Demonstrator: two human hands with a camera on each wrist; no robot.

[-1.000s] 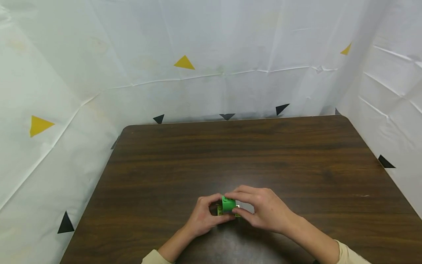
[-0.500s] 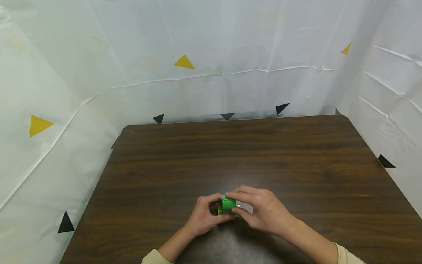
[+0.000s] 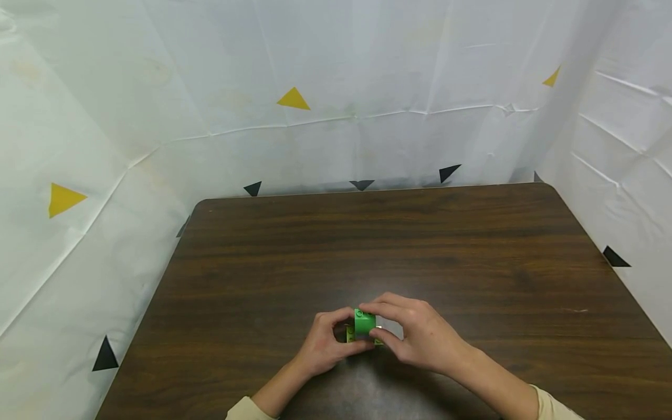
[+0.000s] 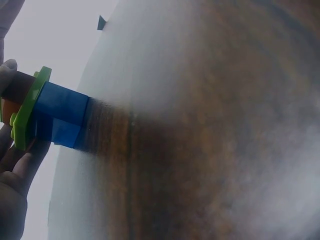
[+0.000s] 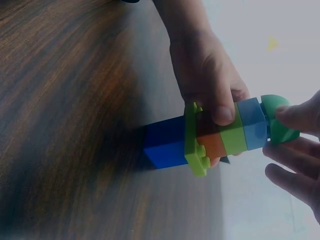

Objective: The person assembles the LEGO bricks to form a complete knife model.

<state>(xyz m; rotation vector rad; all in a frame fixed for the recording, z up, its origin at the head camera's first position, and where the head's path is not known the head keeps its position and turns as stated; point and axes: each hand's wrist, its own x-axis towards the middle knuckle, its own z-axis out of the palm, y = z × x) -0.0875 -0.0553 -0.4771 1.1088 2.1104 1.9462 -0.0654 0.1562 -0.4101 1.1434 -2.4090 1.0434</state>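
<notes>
A stack of toy building bricks stands upright on the table. In the right wrist view, a dark blue brick (image 5: 167, 142) is at the bottom, then a lime plate (image 5: 191, 140), an orange brick (image 5: 211, 144), a lime brick (image 5: 234, 136) and a light blue brick (image 5: 252, 125). A rounded green brick (image 5: 280, 120) is at the top, with a narrow gap showing below it. My left hand (image 3: 325, 345) grips the middle of the stack between thumb and fingers. My right hand (image 3: 420, 332) pinches the green brick from the right.
The brown wood-grain table (image 3: 315, 251) extends beyond both hands. White sheeting (image 3: 367, 64) with yellow and black triangles surrounds its back and sides.
The right hand and the green brick have shifted up very slightly in the head view. The left hand keeps its hold in the same place.
</notes>
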